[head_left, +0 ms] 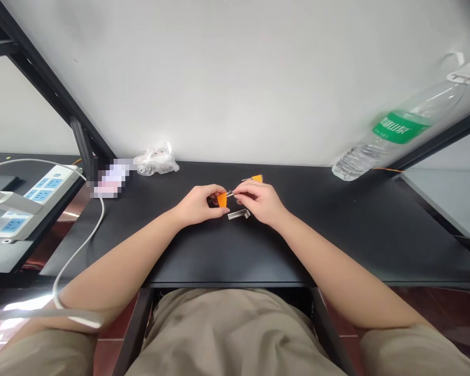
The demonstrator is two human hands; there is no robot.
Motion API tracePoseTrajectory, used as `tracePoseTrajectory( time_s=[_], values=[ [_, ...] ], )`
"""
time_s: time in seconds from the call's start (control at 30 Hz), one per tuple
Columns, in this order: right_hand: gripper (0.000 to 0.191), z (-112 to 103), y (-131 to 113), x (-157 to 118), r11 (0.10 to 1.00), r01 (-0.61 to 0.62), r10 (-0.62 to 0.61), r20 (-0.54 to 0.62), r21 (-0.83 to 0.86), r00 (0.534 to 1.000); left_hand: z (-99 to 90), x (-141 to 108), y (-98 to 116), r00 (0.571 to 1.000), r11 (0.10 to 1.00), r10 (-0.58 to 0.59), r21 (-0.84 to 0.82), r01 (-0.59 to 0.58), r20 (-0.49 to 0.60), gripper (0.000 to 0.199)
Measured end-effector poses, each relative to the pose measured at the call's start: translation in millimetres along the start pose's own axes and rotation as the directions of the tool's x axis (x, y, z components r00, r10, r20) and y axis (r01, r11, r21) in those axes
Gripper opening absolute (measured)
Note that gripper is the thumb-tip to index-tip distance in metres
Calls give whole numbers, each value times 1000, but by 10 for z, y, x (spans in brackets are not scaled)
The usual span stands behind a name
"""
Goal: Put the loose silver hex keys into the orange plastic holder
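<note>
My left hand [203, 204] is closed on a small orange hex key holder [222, 200], held just above the black table. From the right, my right hand [260, 201] pinches a thin metal hex key [230, 194] whose end meets the holder's right side; whether it sits inside a slot I cannot tell. Under the right fingertips lie several loose L-shaped hex keys [238, 214], side by side on the tabletop. Just behind my right hand rests a second orange holder [257, 178] with metal keys in it, partly covered by the fingers.
A large plastic bottle with a green label [401, 127] leans at the back right against the wall. A crumpled clear plastic bag [156, 159] lies at the back left. Farther left are a white power strip [43, 193] and a white cable [97, 224] crossing near my left forearm.
</note>
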State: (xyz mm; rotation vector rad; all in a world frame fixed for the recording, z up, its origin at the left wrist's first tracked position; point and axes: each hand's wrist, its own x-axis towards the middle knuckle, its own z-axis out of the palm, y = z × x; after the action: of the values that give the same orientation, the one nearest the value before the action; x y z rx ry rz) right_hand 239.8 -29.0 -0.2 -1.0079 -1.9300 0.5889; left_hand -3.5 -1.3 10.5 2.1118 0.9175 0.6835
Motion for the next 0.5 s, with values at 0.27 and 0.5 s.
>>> tracePoseTrajectory(
  time_s=[0.27,0.5],
  values=[
    [19,23,47,-8,992,-120,117,91,36,989,10,5,3,999,999,22,-39,-23,-40,46],
    [15,59,27,9,994,-66,71,59,-88,996,8,-8,17,1000,998,0,-56,0,-14,50]
  ],
)
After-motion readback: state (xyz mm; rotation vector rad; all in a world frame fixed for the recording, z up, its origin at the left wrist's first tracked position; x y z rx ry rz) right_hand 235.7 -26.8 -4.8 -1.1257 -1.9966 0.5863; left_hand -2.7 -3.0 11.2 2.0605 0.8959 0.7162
